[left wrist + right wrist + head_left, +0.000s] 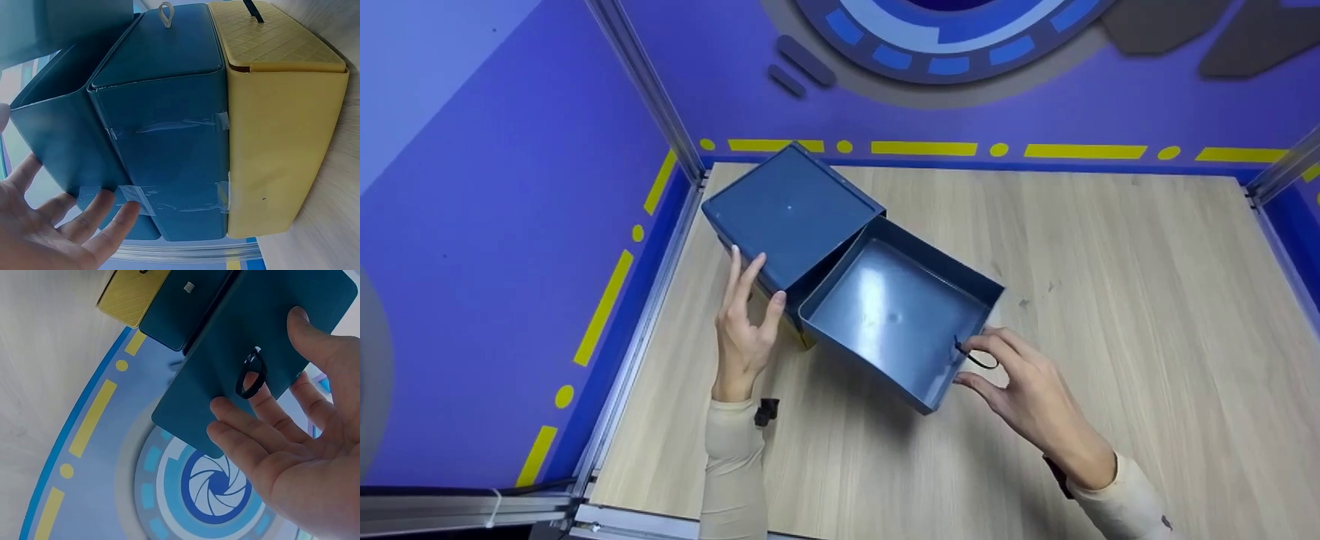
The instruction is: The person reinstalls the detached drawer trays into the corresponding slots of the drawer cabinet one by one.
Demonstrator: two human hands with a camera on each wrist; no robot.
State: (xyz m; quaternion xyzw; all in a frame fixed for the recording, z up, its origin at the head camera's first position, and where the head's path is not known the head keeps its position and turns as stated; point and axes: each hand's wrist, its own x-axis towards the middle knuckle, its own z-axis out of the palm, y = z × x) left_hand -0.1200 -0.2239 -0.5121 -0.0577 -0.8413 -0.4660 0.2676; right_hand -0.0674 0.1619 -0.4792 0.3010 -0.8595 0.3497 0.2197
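A blue-grey top box [795, 217] sits uppermost in a stack, above a second blue-grey box [160, 107] and a yellow box [284, 140]. Its shallow drawer [885, 322] stands pulled out, with the back wall near the box opening. My left hand [746, 330] rests spread fingers against the side of the top box. At the drawer's front wall, my right hand [1027, 382] grips with the thumb on the outer face and a finger at the top edge. A black loop pull [252, 374] hangs by its fingers.
The stack stands at the left rear of the wood-grain table [1110, 315]. Behind it rises a blue-purple wall [922, 120] with yellow dashes, and another wall [532, 225] borders the left side. A metal rail [630, 360] runs along the left edge. Clear tape [169, 126] binds the boxes.
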